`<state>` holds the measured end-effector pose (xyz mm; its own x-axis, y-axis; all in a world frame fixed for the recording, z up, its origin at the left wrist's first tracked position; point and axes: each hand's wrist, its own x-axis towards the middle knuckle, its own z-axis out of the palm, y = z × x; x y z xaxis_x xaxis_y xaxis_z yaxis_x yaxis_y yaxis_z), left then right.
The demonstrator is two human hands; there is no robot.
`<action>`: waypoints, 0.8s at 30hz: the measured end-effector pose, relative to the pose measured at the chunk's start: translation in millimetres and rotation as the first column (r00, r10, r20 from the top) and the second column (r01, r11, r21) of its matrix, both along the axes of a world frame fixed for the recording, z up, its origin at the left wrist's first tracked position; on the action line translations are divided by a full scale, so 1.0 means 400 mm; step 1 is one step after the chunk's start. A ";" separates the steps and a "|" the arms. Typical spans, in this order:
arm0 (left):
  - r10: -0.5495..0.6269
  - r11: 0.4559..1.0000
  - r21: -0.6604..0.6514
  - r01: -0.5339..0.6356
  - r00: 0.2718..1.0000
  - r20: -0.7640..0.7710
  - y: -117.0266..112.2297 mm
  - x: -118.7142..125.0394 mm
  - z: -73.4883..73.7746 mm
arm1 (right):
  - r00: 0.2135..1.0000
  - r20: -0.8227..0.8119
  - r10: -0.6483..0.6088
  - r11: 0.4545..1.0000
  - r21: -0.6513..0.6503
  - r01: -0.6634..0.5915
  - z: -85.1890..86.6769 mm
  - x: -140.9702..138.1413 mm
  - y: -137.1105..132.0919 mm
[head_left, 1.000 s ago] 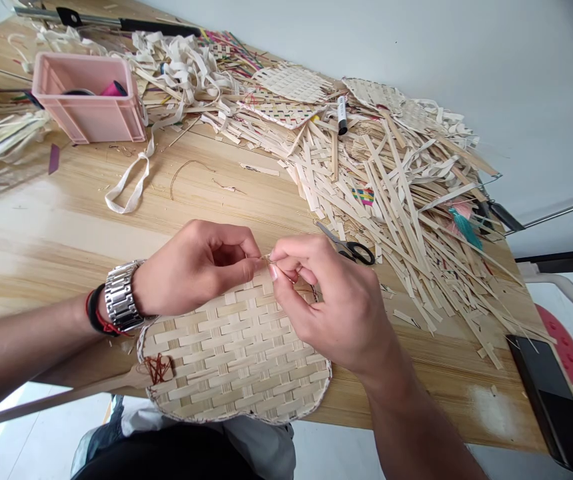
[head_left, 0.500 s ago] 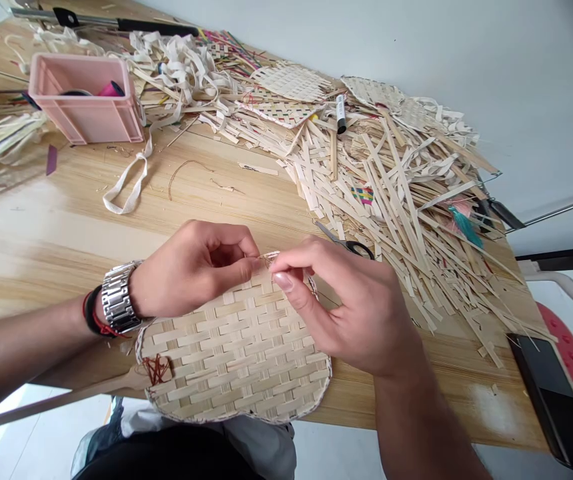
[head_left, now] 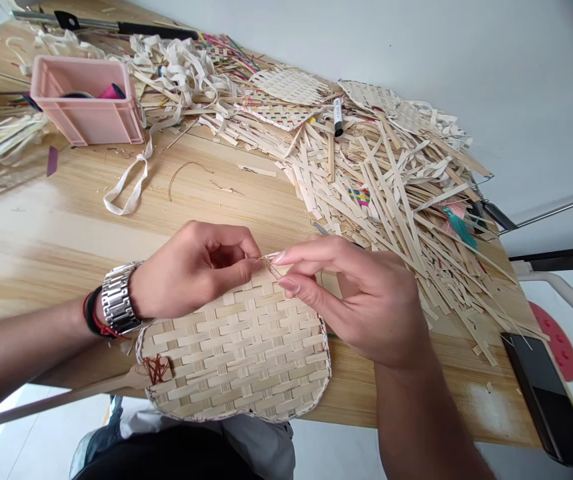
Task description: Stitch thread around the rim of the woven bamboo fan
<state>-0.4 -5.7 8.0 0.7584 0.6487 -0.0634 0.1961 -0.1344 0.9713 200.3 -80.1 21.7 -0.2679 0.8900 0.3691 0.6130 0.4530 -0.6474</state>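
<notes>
Tabletop [head_left: 66, 267] first: where does the woven bamboo fan [head_left: 236, 353] lie?

Flat at the near edge; light and stiff, best held by its bound rim [head_left: 216, 415].

And the hands?

Its top edge [head_left: 266, 277] is pinched by the left hand [head_left: 191, 270]; a fine thread [head_left: 272, 268] is bracketed by the right hand [head_left: 361, 300], thumb and forefinger slightly parted, bamboo strips [head_left: 376, 180] heaped beyond

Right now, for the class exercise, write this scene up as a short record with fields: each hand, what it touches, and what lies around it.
Left hand: pinches the top edge of a woven bamboo fan
Right hand: fingertips at a thin thread on that edge
Left wrist: metal wristwatch
Nearby: loose bamboo strips, pink plastic crate
</notes>
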 end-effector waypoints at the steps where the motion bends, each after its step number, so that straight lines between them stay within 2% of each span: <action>1: -0.002 1.000 0.006 0.002 1.000 -0.001 0.000 0.000 0.001 | 1.000 0.005 -0.021 1.000 0.000 0.021 -0.001 0.000 0.001; 9: -0.015 0.999 0.028 0.014 1.000 0.008 -0.005 0.001 0.005 | 0.996 -0.007 -0.084 0.996 -0.030 0.084 -0.015 -0.012 0.012; 16: -0.023 0.998 0.057 0.023 1.000 0.000 -0.004 -0.001 0.001 | 0.981 0.008 -0.196 0.981 -0.011 0.196 -0.030 -0.029 0.017; 18: -0.026 0.998 0.061 0.025 1.000 0.004 -0.005 -0.001 0.000 | 0.973 -0.059 -0.225 0.972 -0.079 0.220 -0.032 -0.025 0.018; 21: -0.021 0.996 0.082 0.021 1.000 -0.005 -0.005 -0.001 0.000 | 0.964 -0.133 -0.231 0.948 -0.252 0.193 -0.030 -0.013 0.022; 23: -0.019 0.995 0.098 0.020 1.000 -0.013 -0.005 -0.003 0.001 | 0.959 -0.144 -0.243 0.896 -0.411 0.165 -0.029 -0.004 0.025; 24: -0.023 0.994 0.105 0.024 1.000 -0.017 -0.006 -0.004 0.001 | 0.957 -0.153 -0.246 0.853 -0.503 0.139 -0.030 0.000 0.026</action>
<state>-2.1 -7.9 8.3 0.7730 0.6344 -0.0075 0.2065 -0.2403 0.9485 200.4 -69.6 9.9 -0.0393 0.9949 -0.0926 0.4849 -0.0620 -0.8724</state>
